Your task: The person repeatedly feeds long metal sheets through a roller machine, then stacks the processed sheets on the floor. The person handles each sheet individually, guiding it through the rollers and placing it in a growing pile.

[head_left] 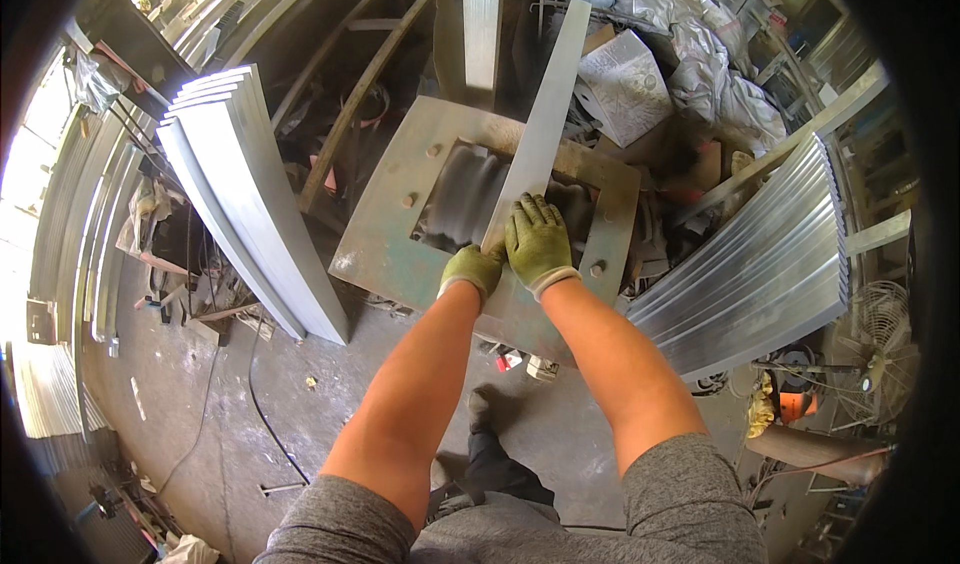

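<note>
A long flat metal bar (545, 114) lies across a bolted machine plate (378, 214), over its rectangular opening. Inside that opening shows a dark ridged roller (462, 199), passing under the bar. Both my hands wear green work gloves. My left hand (472, 271) is curled around the bar's near end, its fingertips partly hidden. Flat on the bar's upper face, with fingers stretched forward, rests my right hand (538, 236). The two hands nearly touch at the thumbs. The bar's far end sticks out past the plate's back edge.
A stack of pale metal bars (245, 184) leans to the left. More bars form a wide stack (750, 264) on the right. A metal post (482, 34) rises behind the plate. Crumpled sheeting (715, 74) lies back right; a fan (885, 364) stands far right. A cable (262, 404) crosses the floor.
</note>
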The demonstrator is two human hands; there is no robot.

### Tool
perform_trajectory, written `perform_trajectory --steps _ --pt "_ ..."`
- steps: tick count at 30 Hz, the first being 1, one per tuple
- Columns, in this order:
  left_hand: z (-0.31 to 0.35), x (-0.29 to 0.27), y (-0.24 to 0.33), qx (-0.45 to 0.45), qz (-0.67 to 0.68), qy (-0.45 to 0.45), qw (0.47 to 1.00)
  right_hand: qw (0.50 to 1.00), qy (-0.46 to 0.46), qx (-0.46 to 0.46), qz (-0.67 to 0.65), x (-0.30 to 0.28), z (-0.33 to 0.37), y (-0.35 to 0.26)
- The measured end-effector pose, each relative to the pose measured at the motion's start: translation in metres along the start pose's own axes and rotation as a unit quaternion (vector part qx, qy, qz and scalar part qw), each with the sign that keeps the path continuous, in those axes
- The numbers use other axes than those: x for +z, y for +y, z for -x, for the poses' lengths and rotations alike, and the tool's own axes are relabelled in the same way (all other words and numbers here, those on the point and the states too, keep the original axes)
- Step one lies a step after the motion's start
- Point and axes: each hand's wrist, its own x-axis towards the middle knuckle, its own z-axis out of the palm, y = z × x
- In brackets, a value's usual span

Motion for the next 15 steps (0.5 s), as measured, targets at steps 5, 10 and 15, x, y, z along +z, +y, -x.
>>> perform_trajectory --steps 5,10,15 --pt "0.018 0.006 -0.023 0.036 0.002 -0.014 0.999 1.0 -0.008 -0.004 -0.007 -0.01 0.018 -0.013" --pt "0.048 0.009 -0.052 0.01 -0.011 0.015 1.0 1.0 -0.004 -0.004 -0.03 -0.016 0.042 -0.044" --pt "0.019 -0.004 -0.017 0.031 -0.01 0.009 0.999 0.999 0.008 0.029 -0.036 -0.004 0.012 -0.017"
